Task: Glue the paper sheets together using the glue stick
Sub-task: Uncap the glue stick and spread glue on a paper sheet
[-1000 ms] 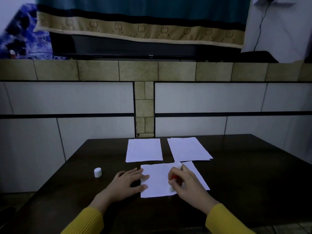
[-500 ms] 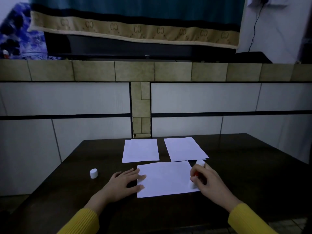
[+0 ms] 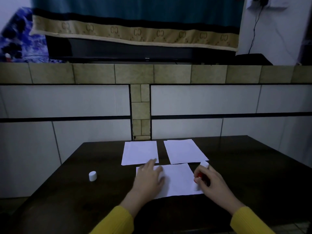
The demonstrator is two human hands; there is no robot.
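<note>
Three white paper sheets lie on the dark table (image 3: 253, 166). The near sheet (image 3: 179, 179) lies between my hands. My left hand (image 3: 149, 179) rests flat on its left part, fingers spread and reaching toward the far left sheet (image 3: 140, 152). My right hand (image 3: 210, 180) grips a red and white glue stick (image 3: 199, 179), held upright with its lower end on the near sheet's right edge. The far right sheet (image 3: 184, 151) lies just beyond that hand.
A small white cap (image 3: 92, 175) stands on the table to the left, apart from the sheets. A tiled wall rises directly behind the table's far edge. Yellow sleeves cover both forearms.
My left hand has slid from the near sheet's left edge onto the sheet and toward the far left sheet. My right hand with the glue stick stays at the right edge, after moving there from the sheet's middle.
</note>
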